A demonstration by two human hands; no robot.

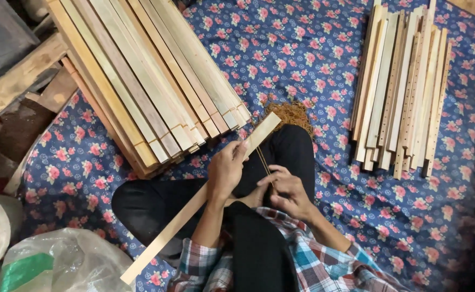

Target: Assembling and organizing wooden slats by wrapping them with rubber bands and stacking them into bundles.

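The left hand (225, 168) grips a long wooden slat (194, 203) slanting across the lap; the right hand (286, 190), just beside it, pinches a rubber band (263, 160) stretched toward the slat.

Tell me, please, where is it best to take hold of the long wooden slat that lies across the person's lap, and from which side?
Probably near the middle of the wooden slat, from above. It is long, thin and flat, and slanted across the lap, so a mid grip should balance both ends. The left hand already wraps it there, while the right hand pinches a thin band beside it.
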